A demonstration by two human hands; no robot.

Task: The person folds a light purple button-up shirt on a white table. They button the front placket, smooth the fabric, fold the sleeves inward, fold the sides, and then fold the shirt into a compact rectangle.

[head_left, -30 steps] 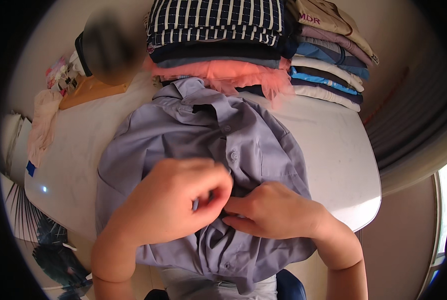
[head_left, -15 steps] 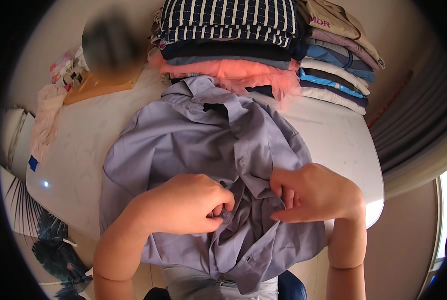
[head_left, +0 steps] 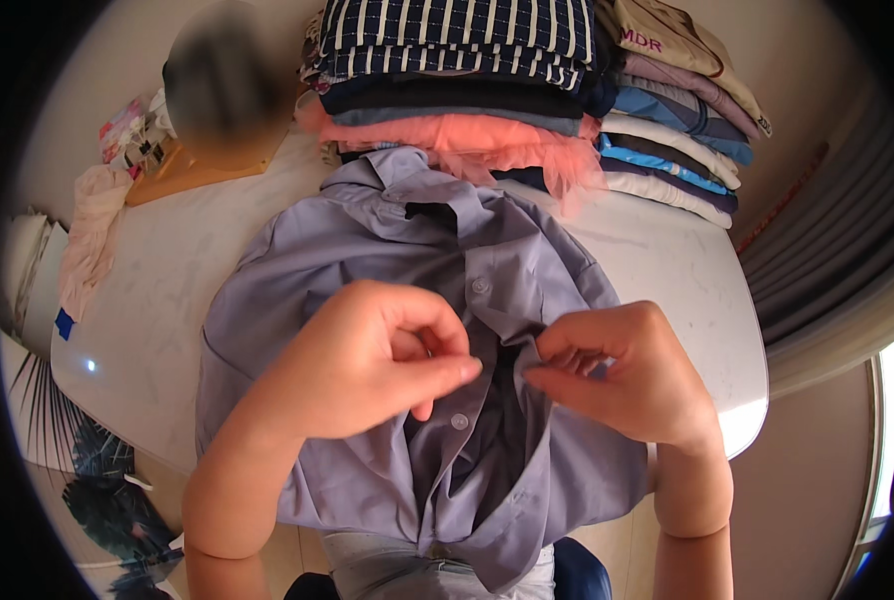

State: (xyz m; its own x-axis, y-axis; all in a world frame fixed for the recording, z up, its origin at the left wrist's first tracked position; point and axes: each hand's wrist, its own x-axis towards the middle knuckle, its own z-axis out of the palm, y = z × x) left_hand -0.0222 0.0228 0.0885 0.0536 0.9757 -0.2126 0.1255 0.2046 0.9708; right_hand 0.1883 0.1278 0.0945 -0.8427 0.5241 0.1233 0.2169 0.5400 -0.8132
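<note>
A lavender-grey button-up shirt (head_left: 297, 270) lies front up on the white table (head_left: 157, 320), collar pointing away from me. My left hand (head_left: 367, 360) pinches the left front edge of the shirt near a button at mid-chest. My right hand (head_left: 617, 370) pinches the right front edge a little way apart from it. Between the two hands the shirt front gapes open, showing a dark inside. One button above the hands looks fastened, and a loose button shows below them.
Two stacks of folded clothes stand at the table's far edge: a striped top (head_left: 457, 30) over a coral ruffled garment (head_left: 467, 135), and beige, blue and white folded items (head_left: 667, 140) to the right. A pale cloth (head_left: 92, 230) hangs at the far left. A curtain (head_left: 827, 250) runs along the right.
My hands moved up the shirt front and drew apart. The opening between the two front edges is wider now.
</note>
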